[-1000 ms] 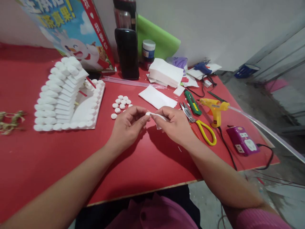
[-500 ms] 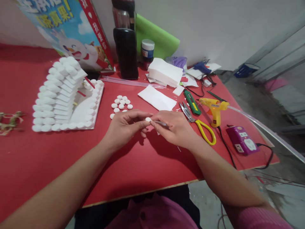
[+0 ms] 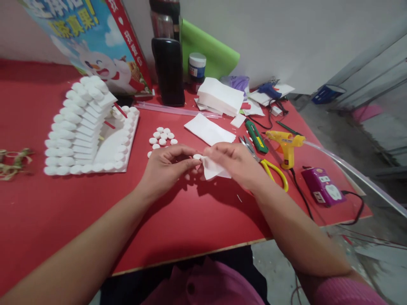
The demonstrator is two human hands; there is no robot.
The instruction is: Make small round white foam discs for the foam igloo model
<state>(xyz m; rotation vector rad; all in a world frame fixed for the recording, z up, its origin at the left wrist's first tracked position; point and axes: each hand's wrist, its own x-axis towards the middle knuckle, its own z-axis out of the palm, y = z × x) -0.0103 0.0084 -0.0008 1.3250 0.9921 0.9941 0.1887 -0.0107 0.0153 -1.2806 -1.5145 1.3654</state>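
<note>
A: Where's the white piece [image 3: 212, 168]?

B: Between both hands, over the red worktop [image 3: 184, 222]. Left hand [image 3: 165, 167] is pinching its rounded end, fingers nearly meeting. Right hand [image 3: 244, 165] is curling over the loose part; blur's hiding how far those fingers are closing, can't tell.

A: Good handling?

B: My call: left should be gripping lightly but steadily, right should be tensioning evenly, so the end isn't denting or creasing.

A: Containers?

B: White-lidded jar [image 3: 197, 62] is standing by the green sheet [image 3: 219, 48]; contents aren't showing clearly. Blue bucket [image 3: 327, 94] is sitting off the worktop, insides unreadable.
</note>
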